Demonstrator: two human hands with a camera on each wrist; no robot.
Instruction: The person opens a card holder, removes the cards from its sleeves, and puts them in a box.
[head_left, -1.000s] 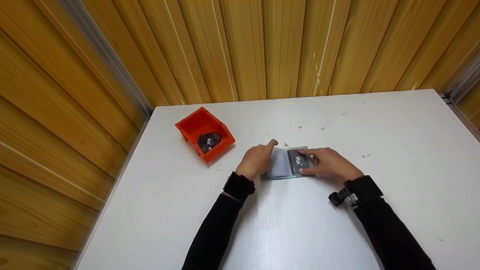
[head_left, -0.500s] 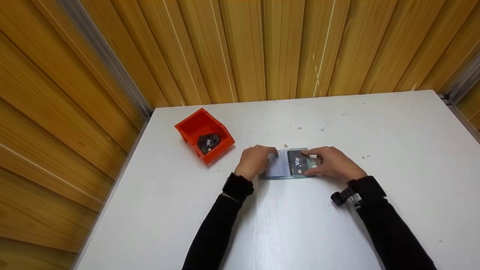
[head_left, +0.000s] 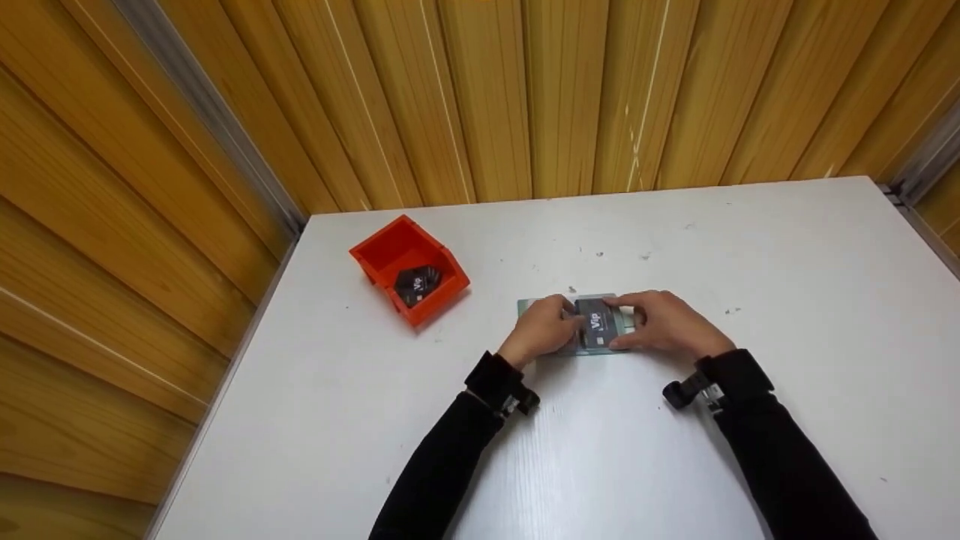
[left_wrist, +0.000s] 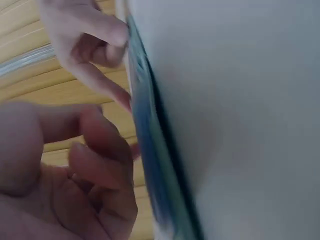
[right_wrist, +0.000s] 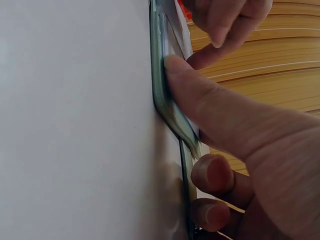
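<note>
A card holder (head_left: 567, 351) with a teal cover and clear sleeves lies spread open on the white table. On its right side sits a dark grey card (head_left: 595, 324) printed "Vip". My right hand (head_left: 664, 324) grips this card from the right, index finger at its far edge and thumb near its lower corner. The right wrist view shows the thumb (right_wrist: 187, 82) pressed on the sleeve stack (right_wrist: 172, 112). My left hand (head_left: 546, 322) is over the left side, fingers loosely bent, fingertips at the card's left edge. It covers most of the left page.
An orange-red bin (head_left: 375, 251) stands at the back left with several dark "Vip" cards (head_left: 418, 283) in it. Wood-patterned walls (head_left: 525, 105) rise behind the table (head_left: 600, 442) and at the left. Small dark specks mark the table beyond the holder.
My left hand has moved right, from the left edge of the holder to the card's left edge. My right hand has shifted slightly right along the card and is now nearly still.
</note>
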